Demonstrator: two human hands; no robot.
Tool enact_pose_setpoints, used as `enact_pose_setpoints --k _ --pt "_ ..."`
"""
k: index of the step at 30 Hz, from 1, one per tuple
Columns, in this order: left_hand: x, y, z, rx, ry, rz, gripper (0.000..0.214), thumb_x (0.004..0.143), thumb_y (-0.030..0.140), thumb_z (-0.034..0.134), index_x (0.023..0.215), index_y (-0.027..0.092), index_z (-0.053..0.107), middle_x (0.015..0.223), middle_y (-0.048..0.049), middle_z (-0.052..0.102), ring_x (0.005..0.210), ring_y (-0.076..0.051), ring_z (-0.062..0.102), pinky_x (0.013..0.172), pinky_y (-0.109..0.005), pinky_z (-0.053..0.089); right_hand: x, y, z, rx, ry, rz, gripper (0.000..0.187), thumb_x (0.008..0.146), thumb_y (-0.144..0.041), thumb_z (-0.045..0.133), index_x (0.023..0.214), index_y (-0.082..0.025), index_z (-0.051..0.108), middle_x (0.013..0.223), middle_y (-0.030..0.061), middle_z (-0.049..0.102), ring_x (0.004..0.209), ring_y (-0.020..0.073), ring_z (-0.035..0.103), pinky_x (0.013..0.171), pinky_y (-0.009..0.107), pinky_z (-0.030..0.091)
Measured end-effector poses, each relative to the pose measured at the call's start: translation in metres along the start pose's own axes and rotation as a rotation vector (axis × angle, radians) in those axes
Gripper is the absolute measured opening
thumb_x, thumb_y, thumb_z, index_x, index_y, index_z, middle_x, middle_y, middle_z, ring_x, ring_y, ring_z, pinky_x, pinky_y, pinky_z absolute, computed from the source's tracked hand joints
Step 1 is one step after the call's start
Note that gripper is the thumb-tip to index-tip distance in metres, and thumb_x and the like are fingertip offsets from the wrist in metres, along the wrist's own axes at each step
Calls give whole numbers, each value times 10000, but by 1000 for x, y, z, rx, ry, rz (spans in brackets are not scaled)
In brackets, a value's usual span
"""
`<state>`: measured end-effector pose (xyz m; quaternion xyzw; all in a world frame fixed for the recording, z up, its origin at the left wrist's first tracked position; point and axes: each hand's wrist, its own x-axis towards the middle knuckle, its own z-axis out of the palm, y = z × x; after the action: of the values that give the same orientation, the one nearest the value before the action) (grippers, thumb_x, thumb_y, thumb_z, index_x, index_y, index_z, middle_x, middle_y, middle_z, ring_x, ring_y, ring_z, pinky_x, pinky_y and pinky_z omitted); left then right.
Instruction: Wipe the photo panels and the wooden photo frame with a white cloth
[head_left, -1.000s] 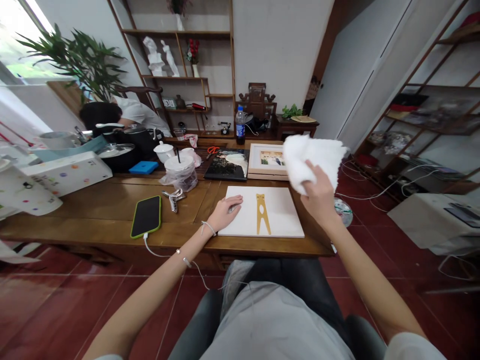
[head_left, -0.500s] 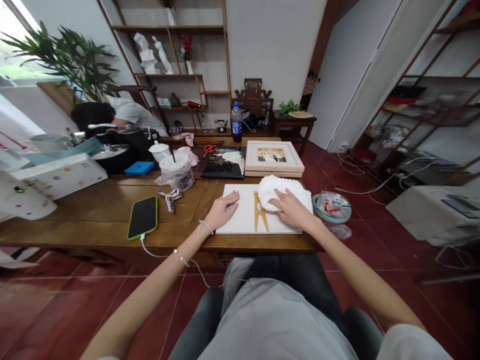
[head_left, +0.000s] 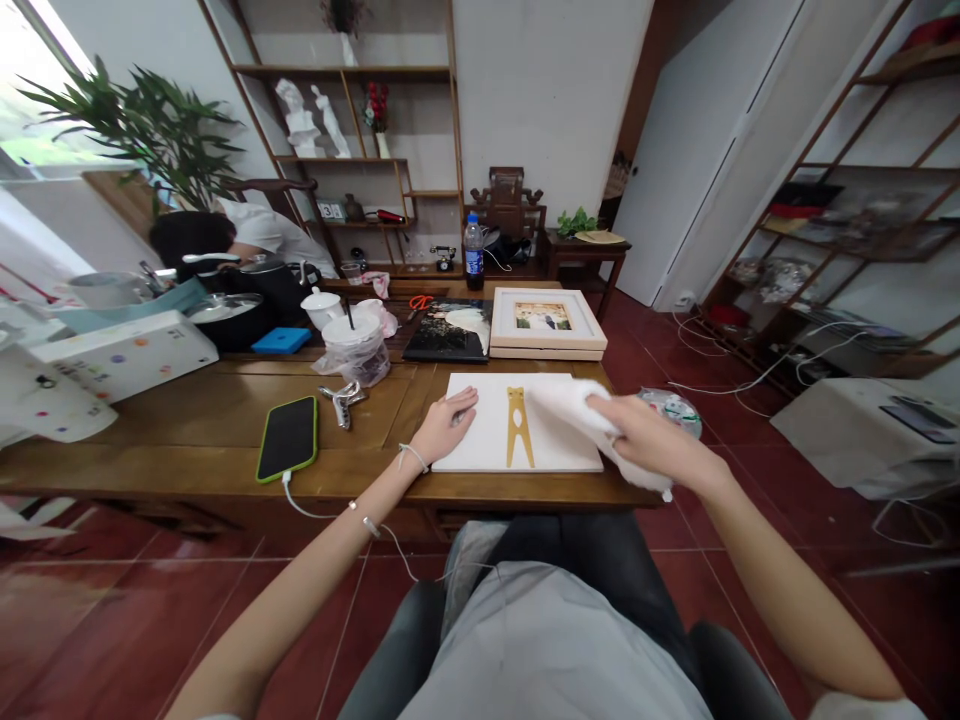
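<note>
White cloth (head_left: 579, 405), clutched in the right hand (head_left: 649, 432), spills left and near of it across the board's (head_left: 480, 450) right edge, slanting lengthwise near-right to far-left, tip toward the yellow piece (head_left: 517, 398)! Left hand (head_left: 447, 426) lies flat on the board, fingers stretched.

From where I operate, I see daylight entering through a bright window (head_left: 26, 75) at far left, beside a tall leafy plant (head_left: 176, 135). Past the brown wooden desk (head_left: 187, 440), an open display shelf (head_left: 397, 73) stands against a pale wall (head_left: 540, 100), with a dark carved chair (head_left: 506, 185) beside it. To my right, a white door (head_left: 697, 160) and wooden shelving (head_left: 889, 77) rise above glossy red floor tiles (head_left: 97, 650).
</note>
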<state>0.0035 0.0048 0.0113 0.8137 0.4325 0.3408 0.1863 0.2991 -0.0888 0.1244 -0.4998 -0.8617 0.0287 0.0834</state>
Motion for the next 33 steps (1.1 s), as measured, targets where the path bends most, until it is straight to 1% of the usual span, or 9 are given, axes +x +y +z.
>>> enact_pose_setpoints --k 3,5,7,9,14,18,24,29,33 --pt "0 3 -2 -1 -8 -12 361 828 280 445 1132 164 601 1256 -97 531 1224 -221 435 1069 -451 267 30 13 3 -128 296 10 460 657 44 353 1010 -165 560 1192 128 540 1097 267 490 863 387 405" --pt "0 3 -2 -5 -9 -14 364 827 282 447 1133 158 601 1259 -102 528 1226 -222 433 1070 -451 265 49 18 14 -187 382 -83 451 677 61 334 986 -163 575 1350 112 416 1264 263 327 990 458 300" --pt "0 2 -1 -13 -7 -11 366 826 285 449 1132 154 601 1259 -102 530 1229 -221 431 1071 -450 265 65 21 32 -200 318 -189 466 679 71 338 1000 -162 581 1396 89 364 1322 241 222 1047 484 209" --pt "0 0 -1 -19 -3 -10 364 827 286 449 1131 159 601 1259 -96 532 1230 -217 429 1072 -448 266 75 23 52 -170 200 -226 519 643 75 370 1068 -150 564 1383 103 383 1327 240 210 1054 483 196" --pt "0 -2 0 -22 6 -6 358 823 285 458 1131 173 603 1255 -79 539 1219 -209 443 1072 -432 276 78 17 82 -86 104 -155 569 621 38 405 1161 -104 516 1377 164 367 1327 278 189 1041 494 195" --pt "0 -1 0 -21 10 -10 357 823 287 460 1126 167 606 1257 -85 536 1218 -210 444 1071 -425 281 64 0 71 -74 29 -137 545 664 0 408 1190 -112 498 1250 176 491 1282 286 284 1016 497 219" --pt "0 0 0 7 5 6 359 830 276 442 1134 170 601 1239 -80 555 1223 -209 439 1065 -429 289 22 -46 41 -59 -147 -136 535 669 -1 407 1164 -173 516 1215 144 518 1165 300 429 935 450 329" --pt "-1 -1 1 13 -1 13 366 835 278 436 1145 162 593 1248 -83 547 1226 -208 436 1068 -428 284 1 -60 34 53 -209 -140 542 694 -9 383 1193 -188 496 1260 148 486 1238 299 359 947 439 330" --pt "-1 -1 1 9 6 9 361 833 281 440 1143 180 595 1256 -74 540 1226 -207 436 1072 -424 277 20 -45 46 150 -151 -116 582 679 -9 383 1235 -169 445 1262 137 486 1293 284 273 978 446 304"
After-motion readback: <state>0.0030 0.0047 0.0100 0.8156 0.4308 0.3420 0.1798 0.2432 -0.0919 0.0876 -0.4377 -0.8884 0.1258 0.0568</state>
